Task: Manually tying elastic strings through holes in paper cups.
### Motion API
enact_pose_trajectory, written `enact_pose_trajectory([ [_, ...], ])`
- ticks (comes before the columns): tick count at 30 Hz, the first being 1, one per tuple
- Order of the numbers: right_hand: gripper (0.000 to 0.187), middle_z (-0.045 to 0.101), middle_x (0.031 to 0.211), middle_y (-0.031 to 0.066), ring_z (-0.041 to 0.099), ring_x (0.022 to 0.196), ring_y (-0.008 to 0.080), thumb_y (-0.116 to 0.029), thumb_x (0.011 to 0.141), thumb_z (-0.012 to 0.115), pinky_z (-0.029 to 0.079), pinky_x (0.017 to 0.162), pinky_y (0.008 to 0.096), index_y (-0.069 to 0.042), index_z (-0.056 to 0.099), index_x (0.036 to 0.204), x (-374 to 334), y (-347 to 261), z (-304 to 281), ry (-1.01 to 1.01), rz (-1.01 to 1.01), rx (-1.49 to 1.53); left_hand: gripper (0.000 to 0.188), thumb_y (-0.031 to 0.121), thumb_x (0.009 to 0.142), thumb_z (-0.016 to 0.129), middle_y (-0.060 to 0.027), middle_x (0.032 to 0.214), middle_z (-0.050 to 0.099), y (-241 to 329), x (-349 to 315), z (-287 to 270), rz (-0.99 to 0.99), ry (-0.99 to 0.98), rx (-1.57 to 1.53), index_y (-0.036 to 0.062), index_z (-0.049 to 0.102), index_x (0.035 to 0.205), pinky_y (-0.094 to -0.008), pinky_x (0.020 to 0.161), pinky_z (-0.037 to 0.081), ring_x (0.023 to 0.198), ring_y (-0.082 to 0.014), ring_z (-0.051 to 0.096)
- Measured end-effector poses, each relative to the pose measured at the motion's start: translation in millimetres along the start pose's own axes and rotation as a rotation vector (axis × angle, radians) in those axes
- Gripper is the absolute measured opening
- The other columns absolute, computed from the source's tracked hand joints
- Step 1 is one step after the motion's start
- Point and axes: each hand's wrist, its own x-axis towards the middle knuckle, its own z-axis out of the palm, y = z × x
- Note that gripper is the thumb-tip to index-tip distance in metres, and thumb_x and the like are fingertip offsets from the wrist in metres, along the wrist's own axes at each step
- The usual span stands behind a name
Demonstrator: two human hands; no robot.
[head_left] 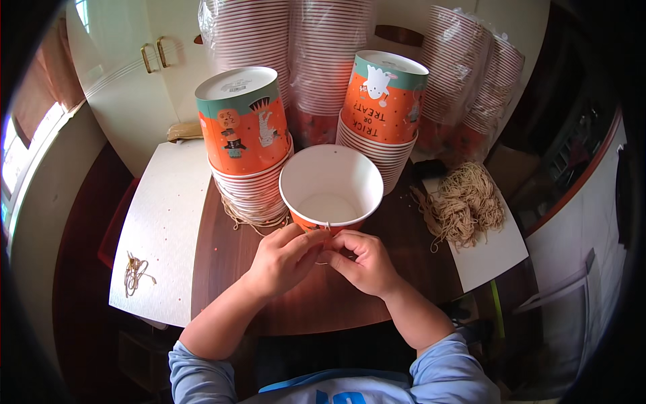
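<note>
Pinching with left hand (282, 259) and right hand (363, 262), fingertips drawn together, at what seems a thin cord (328, 227) on the near rim of an open bucket (331, 182), without showing the exact grip. Set mouth-up near the middle of the table's (225, 269) front edge, probably to bring this rim within reach of both hands. Seen to contain nothing inside white walls and floor. Flanked behind by left stack (245, 182) and right stack (377, 155), nested mouth-down, presumably to save room. Backed at the far edge by plastic-wrapped stacks (330, 60). Accompanied by a cord pile (471, 205) along the right edge, likely for easy picking, and a small cord bundle (136, 275) near the front-left corner.
</note>
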Motion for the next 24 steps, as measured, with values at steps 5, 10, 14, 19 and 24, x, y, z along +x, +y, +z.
enact_pose_trajectory([
  [5,0.010,0.066,0.081,0.0083,0.063,0.074,0.0128,-0.007,0.084,0.066,0.050,0.067,0.0258,0.002,0.064,0.088,-0.6,-1.3,0.5,0.011,-0.009,-0.003,0.026,-0.001,0.073,0.068,-0.0109,0.081,0.060,-5.2,-2.1,5.9,-0.055,-0.014,-0.117,0.0020,0.063,0.099,-0.0344,0.055,0.052,0.065,-0.0253,0.062],
  [10,0.009,0.067,0.082,0.0090,0.064,0.075,0.0132,-0.007,0.085,0.066,0.051,0.066,0.0265,0.002,0.064,0.087,-0.9,-1.2,0.8,0.053,0.001,-0.010,0.021,0.000,0.071,0.070,-0.0112,0.083,0.061,-9.5,-3.4,9.6,-0.045,0.012,-0.063,0.0009,0.065,0.091,-0.0334,0.056,0.052,0.067,-0.0256,0.064],
  [14,0.007,0.066,0.083,0.0085,0.064,0.073,0.0142,-0.003,0.081,0.067,0.051,0.064,0.0259,0.001,0.064,0.086,-1.8,2.3,0.4,0.122,-0.011,-0.113,0.017,0.002,0.074,0.071,-0.0097,0.083,0.062,-9.8,-8.2,14.3,-0.145,0.013,-0.087,0.0001,0.065,0.089,-0.0292,0.056,0.051,0.066,-0.0198,0.063],
  [19,0.017,0.065,0.091,0.0115,0.066,0.076,0.0261,0.005,0.077,0.064,0.054,0.065,0.0307,-0.001,0.063,0.093,-4.3,11.7,6.3,0.269,-0.229,-0.559,0.012,0.006,0.082,0.068,-0.0028,0.082,0.062,-0.2,-8.6,15.7,-0.488,-0.011,-0.349,-0.0012,0.065,0.091,-0.0208,0.060,0.048,0.067,-0.0062,0.057],
  [24,0.016,0.066,0.092,0.0127,0.067,0.080,0.0257,0.005,0.078,0.064,0.055,0.067,0.0310,0.000,0.063,0.093,-2.5,9.3,14.3,0.313,-0.249,-0.605,0.011,0.008,0.086,0.064,0.0007,0.081,0.062,6.8,-12.6,18.7,-0.771,0.003,-0.888,-0.0004,0.064,0.094,-0.0208,0.061,0.047,0.067,-0.0051,0.055],
])
